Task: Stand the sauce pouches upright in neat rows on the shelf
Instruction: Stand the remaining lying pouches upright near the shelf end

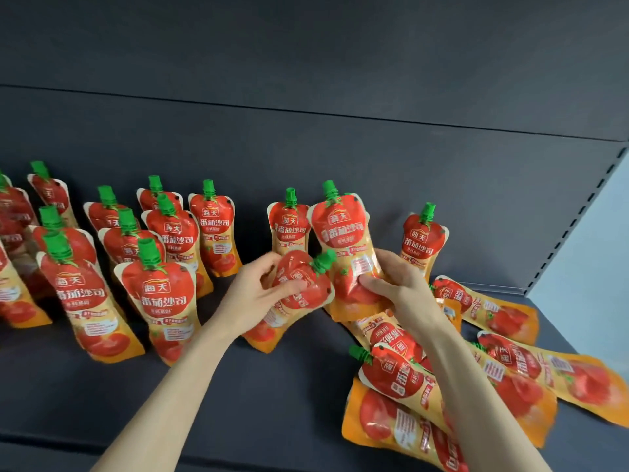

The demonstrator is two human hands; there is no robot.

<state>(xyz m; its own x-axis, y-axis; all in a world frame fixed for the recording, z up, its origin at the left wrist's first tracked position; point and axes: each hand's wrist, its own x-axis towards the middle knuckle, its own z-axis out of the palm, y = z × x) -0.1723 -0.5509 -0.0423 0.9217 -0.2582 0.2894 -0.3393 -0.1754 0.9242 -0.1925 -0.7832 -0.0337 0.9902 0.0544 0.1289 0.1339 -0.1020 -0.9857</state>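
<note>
Head view: left hand [258, 294] is clamped round a tilted pouch [299, 284] at centre, its cap leaning toward 2 o'clock. Right hand [394, 284] grips an upright pouch [340, 229] just behind. Standing rows [160, 291] fill 9 o'clock, a lying heap [391, 379] 4 o'clock. Best to settle the tilted pouch's base flat on the shelf [272, 403], cap up, squarely in line

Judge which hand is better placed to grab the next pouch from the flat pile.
Right, probably. The right hand grips an upright pouch directly beside the flat pile, its forearm crossing over it. The left hand sits farther away and holds a tilted pouch.
</note>
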